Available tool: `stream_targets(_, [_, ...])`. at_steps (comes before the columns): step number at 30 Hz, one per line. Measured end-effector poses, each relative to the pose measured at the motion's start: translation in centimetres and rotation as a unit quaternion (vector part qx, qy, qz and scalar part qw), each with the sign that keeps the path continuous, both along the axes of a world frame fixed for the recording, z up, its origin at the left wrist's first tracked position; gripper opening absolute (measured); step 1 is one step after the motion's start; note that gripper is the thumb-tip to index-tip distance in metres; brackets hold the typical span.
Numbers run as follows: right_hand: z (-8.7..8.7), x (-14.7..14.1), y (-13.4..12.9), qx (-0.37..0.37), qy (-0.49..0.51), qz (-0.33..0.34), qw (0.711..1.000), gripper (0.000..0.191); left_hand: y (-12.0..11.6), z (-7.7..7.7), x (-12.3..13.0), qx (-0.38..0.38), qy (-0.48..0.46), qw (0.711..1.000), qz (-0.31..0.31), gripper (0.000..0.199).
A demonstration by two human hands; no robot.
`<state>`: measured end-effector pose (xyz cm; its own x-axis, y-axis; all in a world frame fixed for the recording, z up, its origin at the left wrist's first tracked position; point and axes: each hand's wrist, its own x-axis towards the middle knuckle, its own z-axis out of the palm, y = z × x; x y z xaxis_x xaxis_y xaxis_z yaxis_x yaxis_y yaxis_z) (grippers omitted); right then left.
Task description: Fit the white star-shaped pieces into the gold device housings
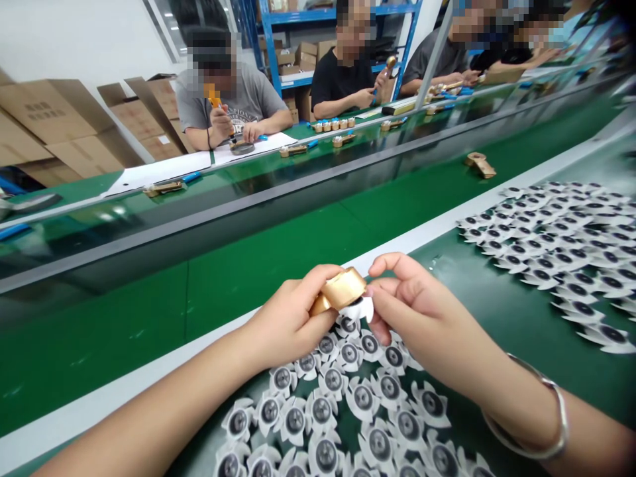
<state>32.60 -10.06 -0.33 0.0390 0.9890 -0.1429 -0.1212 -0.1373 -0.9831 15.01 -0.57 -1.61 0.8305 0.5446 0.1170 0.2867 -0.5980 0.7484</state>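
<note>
My left hand [298, 315] is closed around a shiny gold fan housing [346, 287], a ring-shaped part with a short stem, raised above the worktop. Just under the ring's opening is a white fan blade wheel [365, 310] with a dark hub, partly hidden by the housing. My right hand [415, 305] pinches at that wheel's edge with thumb and fingertip, beside the housing, its other fingers loosely curled. Whether the wheel sits inside the ring I cannot tell. Below both hands lie several white fan wheels [362, 397] with grey hubs, spread close together.
More fan wheels [571, 255] cover the right side of the worktop. Beyond its pale edge runs a green conveyor belt [278, 262], carrying another gold housing [479, 165]. Across it, several people work at a bench with gold and blue parts [166, 188]. Cardboard boxes [64, 122] stand behind at left.
</note>
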Motion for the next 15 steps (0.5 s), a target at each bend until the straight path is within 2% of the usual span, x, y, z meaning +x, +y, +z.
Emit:
stream_targets(8, [-0.44,-0.07,-0.05,-0.013,0.042,0.004,0.999,0.016,0.05,-0.56,-0.65,0.148,0.008,0.989,0.009,0.052])
stream_targets(15, [-0.38,0.16,-0.08,-0.025,0.138,0.054,0.989,0.021,0.31,-0.42,-0.72,0.203,0.012,0.978,0.049,0.044])
